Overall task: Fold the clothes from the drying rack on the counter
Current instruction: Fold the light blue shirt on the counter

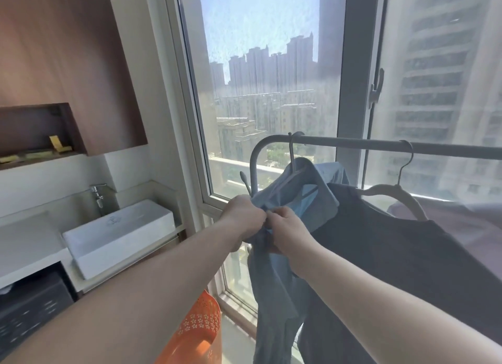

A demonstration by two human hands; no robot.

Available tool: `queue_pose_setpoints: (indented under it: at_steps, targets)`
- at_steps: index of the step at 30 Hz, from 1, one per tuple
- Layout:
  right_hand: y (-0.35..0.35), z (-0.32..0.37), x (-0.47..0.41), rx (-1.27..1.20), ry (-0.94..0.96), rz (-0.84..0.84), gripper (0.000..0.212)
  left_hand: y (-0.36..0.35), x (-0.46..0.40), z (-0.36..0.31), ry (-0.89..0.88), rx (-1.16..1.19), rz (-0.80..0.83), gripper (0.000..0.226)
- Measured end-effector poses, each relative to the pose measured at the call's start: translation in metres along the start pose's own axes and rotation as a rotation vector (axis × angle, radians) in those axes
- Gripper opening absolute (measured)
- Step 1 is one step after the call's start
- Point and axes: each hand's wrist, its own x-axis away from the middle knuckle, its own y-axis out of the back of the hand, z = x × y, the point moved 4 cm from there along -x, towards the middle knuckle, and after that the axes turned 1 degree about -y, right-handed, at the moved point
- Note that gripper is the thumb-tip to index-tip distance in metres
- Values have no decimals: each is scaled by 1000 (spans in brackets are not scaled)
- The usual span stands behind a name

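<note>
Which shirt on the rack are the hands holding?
The light blue shirt, at the rack's left end. Both hands pinch its front; the dark shirt beside it hangs untouched.

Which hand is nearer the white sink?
Left. The left hand grips the blue shirt just right of the white sink; the right hand is beyond it, farther right.

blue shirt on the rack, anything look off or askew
Yes: the blue shirt sits crooked on its hanger, collar bunched to one side where both hands pinch its front. No damage shows.
</note>
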Motion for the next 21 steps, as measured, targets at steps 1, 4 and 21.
queue_pose_setpoints:
  at_steps: [1,4,21]
  targets:
    - [1,0,-4,-15,-9,-24,27,0,-1,3,-22,-2,12,9]
    - [3,5,-7,-43,-72,-47,36,-2,0,11,-76,-22,81,18]
    - [23,0,-5,-216,-97,-107,29,-1,3,23,-317,-899,292,28]
